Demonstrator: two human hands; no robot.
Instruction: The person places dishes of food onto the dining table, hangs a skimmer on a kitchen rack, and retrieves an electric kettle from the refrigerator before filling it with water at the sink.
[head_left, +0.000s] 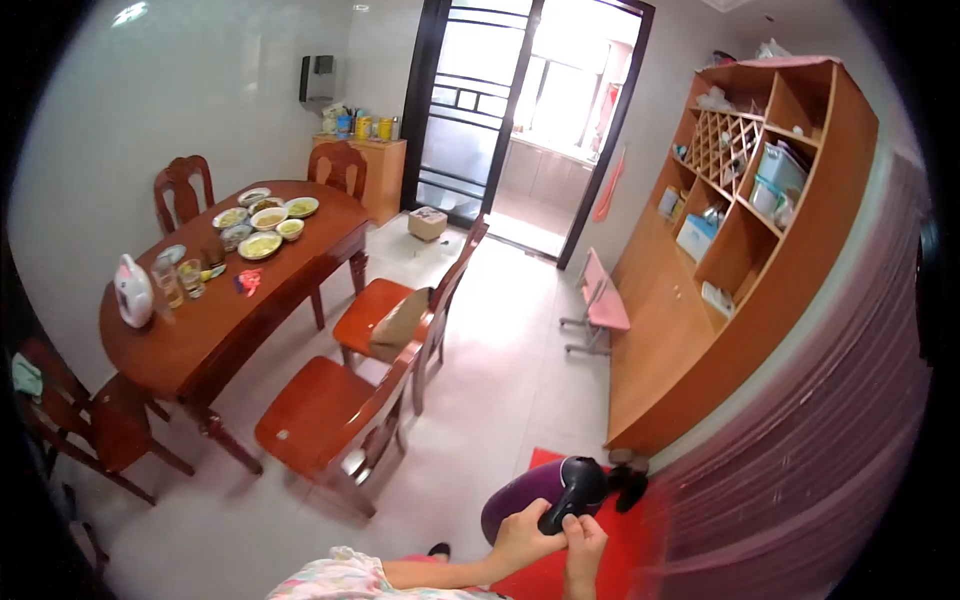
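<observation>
Low at the bottom right I have a purple, jug-like thing with a black handle, topped by a rounded black end. It tilts, with its purple body toward the left. My left hand is closed round the lower end of the black handle. Close beside it, my right hand is closed too, its thumb and fingers pressed on the same end of the handle. Both hands touch or nearly touch each other. Beneath them lies a red mat, and dark shoes rest near its far edge.
Wooden chairs stand left, by a dining table with several dishes and glasses. A tall wooden cabinet rises at the right, a pink folding chair beside it. Ahead is a sliding doorway; a beige box sits near it.
</observation>
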